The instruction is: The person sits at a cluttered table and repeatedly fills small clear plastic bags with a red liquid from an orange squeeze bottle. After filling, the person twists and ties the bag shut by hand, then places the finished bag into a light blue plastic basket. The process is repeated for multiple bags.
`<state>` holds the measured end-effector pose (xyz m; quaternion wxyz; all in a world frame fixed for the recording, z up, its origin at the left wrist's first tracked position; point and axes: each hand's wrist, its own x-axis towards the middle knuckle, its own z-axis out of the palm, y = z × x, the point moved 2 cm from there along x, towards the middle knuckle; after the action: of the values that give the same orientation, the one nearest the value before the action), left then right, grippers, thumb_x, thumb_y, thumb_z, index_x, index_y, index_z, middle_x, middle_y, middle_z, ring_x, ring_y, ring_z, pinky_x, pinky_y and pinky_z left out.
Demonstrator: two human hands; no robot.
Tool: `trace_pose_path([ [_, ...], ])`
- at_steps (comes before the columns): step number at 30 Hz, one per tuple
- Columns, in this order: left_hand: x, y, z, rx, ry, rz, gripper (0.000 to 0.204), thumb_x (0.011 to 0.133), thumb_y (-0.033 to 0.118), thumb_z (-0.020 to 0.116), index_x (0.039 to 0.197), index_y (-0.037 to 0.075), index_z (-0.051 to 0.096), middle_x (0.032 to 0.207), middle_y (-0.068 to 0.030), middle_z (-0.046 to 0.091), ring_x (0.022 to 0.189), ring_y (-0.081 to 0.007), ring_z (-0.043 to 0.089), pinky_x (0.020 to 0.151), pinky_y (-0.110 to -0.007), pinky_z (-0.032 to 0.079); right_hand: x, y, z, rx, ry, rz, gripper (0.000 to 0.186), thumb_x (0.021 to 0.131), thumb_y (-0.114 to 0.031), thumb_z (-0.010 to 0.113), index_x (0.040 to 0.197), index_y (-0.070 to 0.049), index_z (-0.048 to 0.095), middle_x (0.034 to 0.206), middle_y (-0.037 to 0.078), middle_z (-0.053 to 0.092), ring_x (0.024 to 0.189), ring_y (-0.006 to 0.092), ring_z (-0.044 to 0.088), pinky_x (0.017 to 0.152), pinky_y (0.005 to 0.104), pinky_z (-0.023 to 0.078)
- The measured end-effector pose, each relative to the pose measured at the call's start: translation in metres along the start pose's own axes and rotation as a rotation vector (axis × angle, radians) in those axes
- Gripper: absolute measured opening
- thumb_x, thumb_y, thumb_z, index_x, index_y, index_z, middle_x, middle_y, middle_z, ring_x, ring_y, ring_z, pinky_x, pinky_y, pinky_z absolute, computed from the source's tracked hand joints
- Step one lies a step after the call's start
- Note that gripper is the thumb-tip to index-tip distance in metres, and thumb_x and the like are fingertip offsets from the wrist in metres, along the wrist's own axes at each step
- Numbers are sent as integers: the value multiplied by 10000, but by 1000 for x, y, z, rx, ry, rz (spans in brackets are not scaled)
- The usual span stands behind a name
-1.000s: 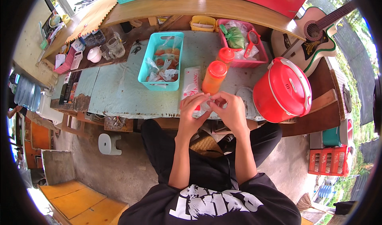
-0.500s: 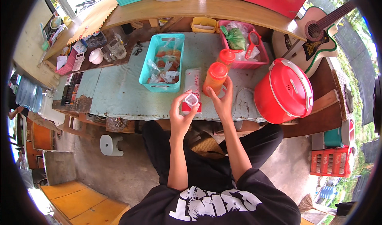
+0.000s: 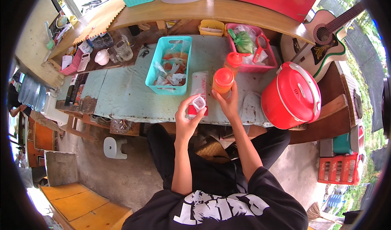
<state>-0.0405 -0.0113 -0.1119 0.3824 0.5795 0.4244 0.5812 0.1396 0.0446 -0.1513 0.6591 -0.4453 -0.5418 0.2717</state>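
Note:
My left hand (image 3: 188, 117) pinches a small, clear, open plastic pouch (image 3: 198, 102) above a long white-and-red plastic packet (image 3: 199, 82) on the worktop. My right hand (image 3: 228, 101) is wrapped round the lower part of an orange squeeze bottle (image 3: 223, 79). A second orange bottle (image 3: 233, 60) stands just behind it. Left of them is a turquoise basket (image 3: 168, 69) of bagged food. A pink basket (image 3: 260, 67) at back right holds plastic bags, a green bag and red-handled scissors. A large red lidded bucket (image 3: 291, 96) stands right of my right hand.
A wooden shelf (image 3: 183, 10) spans the back. A guitar (image 3: 321, 30) leans at right. Glass mugs (image 3: 122, 50), a cup and a calculator sit at left. A stool (image 3: 114, 147) is on the floor. A person (image 3: 15, 97) is at the far left edge, by a water jug.
My hands have parted from their meeting point. My right hand moved up and right and took hold of the front orange bottle; my left hand now holds the pouch opened, mouth upward.

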Motion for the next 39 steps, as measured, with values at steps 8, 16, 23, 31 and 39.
trace_pose_path([
  [8, -4, 0, 0, -146, -7, 75, 500, 791, -4, 786, 1255, -12, 599, 1272, -124, 654, 1198, -187, 591, 1043, -344, 443, 38, -105, -46, -747, -207, -488, 792, 602, -59, 817, 1350, -85, 558, 1353, 117, 562, 1293, 340, 495, 1111, 493, 362],
  [16, -3, 19, 1, -269, -85, 2, 469, 834, 15, 759, 1270, -26, 591, 1181, -100, 662, 1087, -134, 614, 961, -312, 490, 53, -179, -65, -1154, -402, -748, 741, 601, -80, 786, 1311, -206, 619, 1299, 45, 592, 1258, 270, 522, 1091, 485, 384],
  [23, -4, 18, 2, -513, -292, -201, 490, 873, 100, 749, 1311, -21, 566, 1157, -96, 666, 1093, -158, 620, 982, -316, 462, 69, -203, -73, -1329, -502, -892, 671, 627, -89, 784, 1262, -265, 654, 1359, 21, 572, 1319, 264, 493, 1115, 495, 375],
  [31, -5, 26, 10, -327, -369, -96, 500, 832, 134, 781, 1290, 21, 613, 1148, -51, 678, 1084, -133, 606, 984, -303, 438, 72, -226, -64, -1409, -511, -1074, 460, 756, -159, 682, 1186, -320, 690, 1358, -22, 588, 1276, 235, 537, 1090, 490, 405],
  [39, -7, 35, 7, -226, -299, -53, 522, 784, 170, 820, 1261, 47, 647, 1172, -55, 689, 1058, -145, 612, 945, -304, 451, 69, -232, -56, -1402, -524, -1192, 573, 755, -118, 697, 1256, -383, 620, 1359, -59, 570, 1283, 184, 541, 1105, 441, 426],
])
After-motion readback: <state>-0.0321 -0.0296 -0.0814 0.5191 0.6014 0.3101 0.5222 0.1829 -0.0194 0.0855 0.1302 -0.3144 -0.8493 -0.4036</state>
